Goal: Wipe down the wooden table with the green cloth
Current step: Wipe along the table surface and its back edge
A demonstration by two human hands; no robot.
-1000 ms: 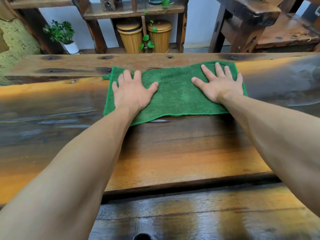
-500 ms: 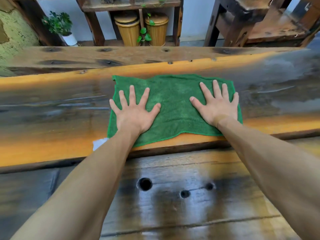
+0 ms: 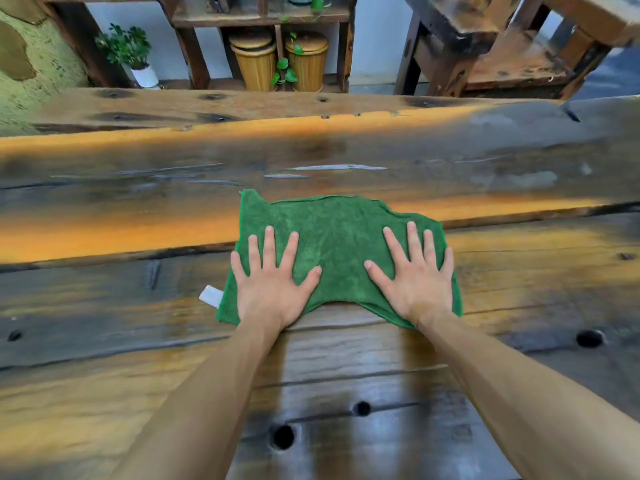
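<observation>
1. Centrally placed: one green cloth (image 3: 332,244), spread flat on the wooden counter (image 3: 104,341), straddling the seam between two planks.
2. Pressed onto the cloth's left part: one left hand (image 3: 272,285), palm down, fingers straight and spread.
3. Pressed onto its right part: one right hand (image 3: 415,282), likewise flat and splayed.
4. Sticking out at the cloth's left edge: one white tag (image 3: 210,296).
5. Bored into the near planks: three dark round holes (image 3: 283,437).
6. Behind the counter: two lidded wicker bins (image 3: 256,60) under a shelf, one potted plant (image 3: 130,53) to their left.
</observation>
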